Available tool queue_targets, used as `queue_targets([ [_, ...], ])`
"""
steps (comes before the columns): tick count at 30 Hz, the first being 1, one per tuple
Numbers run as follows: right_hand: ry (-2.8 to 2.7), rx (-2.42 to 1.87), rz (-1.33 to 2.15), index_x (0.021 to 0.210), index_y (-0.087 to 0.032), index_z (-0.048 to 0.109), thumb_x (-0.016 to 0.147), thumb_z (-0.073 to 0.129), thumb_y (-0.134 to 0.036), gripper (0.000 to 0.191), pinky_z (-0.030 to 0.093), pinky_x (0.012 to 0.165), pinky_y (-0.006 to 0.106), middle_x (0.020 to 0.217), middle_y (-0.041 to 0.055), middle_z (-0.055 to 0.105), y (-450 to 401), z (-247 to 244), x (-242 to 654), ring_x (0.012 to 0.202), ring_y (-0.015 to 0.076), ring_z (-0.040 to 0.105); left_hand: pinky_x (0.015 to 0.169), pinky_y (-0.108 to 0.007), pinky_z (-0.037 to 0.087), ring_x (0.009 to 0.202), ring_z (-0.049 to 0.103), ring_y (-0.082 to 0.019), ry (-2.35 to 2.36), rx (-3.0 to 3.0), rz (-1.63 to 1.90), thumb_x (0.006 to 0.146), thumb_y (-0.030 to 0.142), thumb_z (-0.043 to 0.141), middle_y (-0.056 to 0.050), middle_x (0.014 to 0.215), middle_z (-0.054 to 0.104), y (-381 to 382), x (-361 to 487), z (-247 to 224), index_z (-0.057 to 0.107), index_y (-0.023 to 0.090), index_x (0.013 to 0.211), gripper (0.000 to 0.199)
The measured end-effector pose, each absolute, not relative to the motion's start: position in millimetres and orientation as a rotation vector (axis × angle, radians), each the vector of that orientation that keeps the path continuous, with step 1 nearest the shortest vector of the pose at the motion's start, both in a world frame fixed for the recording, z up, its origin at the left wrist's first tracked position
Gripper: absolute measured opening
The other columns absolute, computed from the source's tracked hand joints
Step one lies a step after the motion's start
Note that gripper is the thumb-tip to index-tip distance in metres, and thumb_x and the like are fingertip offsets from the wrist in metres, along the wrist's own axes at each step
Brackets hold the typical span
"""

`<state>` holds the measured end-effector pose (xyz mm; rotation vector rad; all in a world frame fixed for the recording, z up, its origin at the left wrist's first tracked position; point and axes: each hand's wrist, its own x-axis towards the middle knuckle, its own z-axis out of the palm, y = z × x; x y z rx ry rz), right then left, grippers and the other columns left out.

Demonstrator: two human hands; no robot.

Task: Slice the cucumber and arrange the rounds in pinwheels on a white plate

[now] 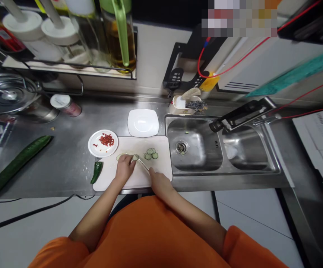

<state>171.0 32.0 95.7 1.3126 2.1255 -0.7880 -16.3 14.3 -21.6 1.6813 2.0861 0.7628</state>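
My left hand (124, 168) is bent over the white cutting board (133, 180), its fingers closed on a piece of cucumber that they mostly hide. A pale cucumber slice (135, 157) shows at its fingertips, beside the blade. My right hand (161, 184) grips the handle of a knife (144, 165), whose blade slants toward the left fingertips. Several round cucumber slices (151, 153) lie loosely grouped on the board, right of the knife. At the board's left edge rests a dark green vegetable piece (97, 172).
A white plate with chopped red pieces (106, 140) touches the board's upper left. Behind the board sits a square white plate (143, 123). A double steel sink (195, 169) adjoins on the right. A long cucumber (18, 163), a canister (65, 105) and a lidded pot (38, 109) stand left.
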Motion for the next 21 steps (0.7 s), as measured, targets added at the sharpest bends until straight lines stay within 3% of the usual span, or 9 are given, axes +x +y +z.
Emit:
queue_targets([
  [21, 2.130, 1.329, -0.747, 0.122, -0.017, 0.038, 0.091, 0.028, -0.007, 0.034, 0.046, 0.070, 0.025, 0.092, 0.0126, 0.064, 30.1, 93.3, 161.8, 0.089, 0.0196, 0.063, 0.085, -0.037, 0.045, 0.090, 0.055, -0.023, 2.080, 1.647, 0.724, 0.083, 0.033, 0.052, -0.009, 0.090, 0.062, 15.6, -15.8, -16.1, 0.065, 0.018, 0.100, 0.026],
])
